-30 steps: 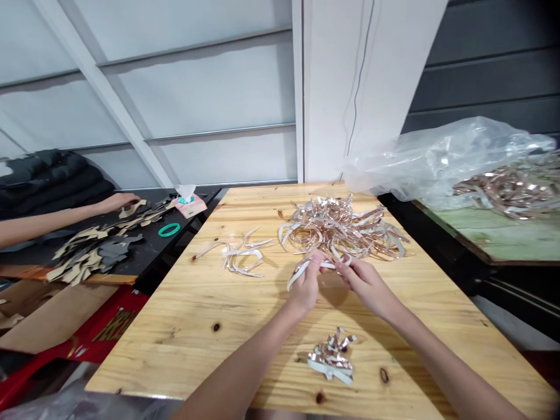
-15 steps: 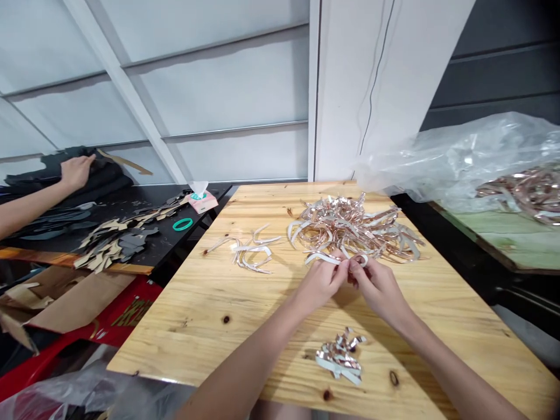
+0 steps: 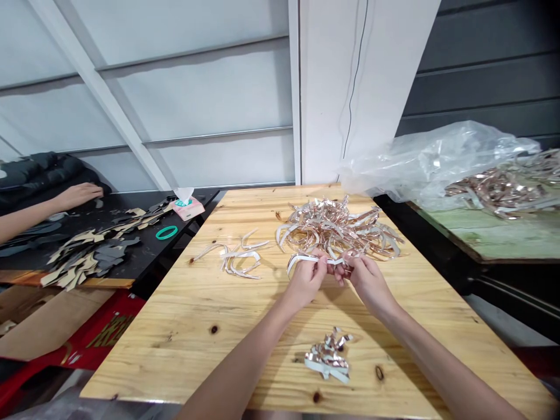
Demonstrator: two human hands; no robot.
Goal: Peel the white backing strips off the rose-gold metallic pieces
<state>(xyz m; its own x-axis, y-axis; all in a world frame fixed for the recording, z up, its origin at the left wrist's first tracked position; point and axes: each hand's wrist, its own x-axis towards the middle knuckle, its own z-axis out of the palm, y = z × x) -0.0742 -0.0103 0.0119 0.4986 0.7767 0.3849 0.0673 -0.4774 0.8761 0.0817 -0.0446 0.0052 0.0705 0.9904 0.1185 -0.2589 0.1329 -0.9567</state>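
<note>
A narrow strip (image 3: 301,258), white on the side facing me, runs between my hands above the wooden table (image 3: 245,361). My left hand (image 3: 308,280) pinches it with thumb and fingers, and its free end curves out to the left. Close beside, my right hand (image 3: 365,280) is closed on the strip's other part. Just beyond my hands lies a tangled heap of shiny rose-gold and white strips (image 3: 336,224). A few loose white strips (image 3: 240,262) are spread to the left. Nearer me sits a small pile of short rose-gold and white pieces (image 3: 328,356).
On a black table at left are beige and grey cut pieces (image 3: 87,251), a green ring (image 3: 167,233) and a tissue pack (image 3: 188,207). Another person's hand (image 3: 81,195) rests there by dark material. At right, clear plastic (image 3: 437,154) lies near more rose-gold strips (image 3: 499,192).
My hands have moved slightly apart, drawing the strip straighter between them. The other person's hand has come down from the dark stack to the black table. The view has shifted a little right.
</note>
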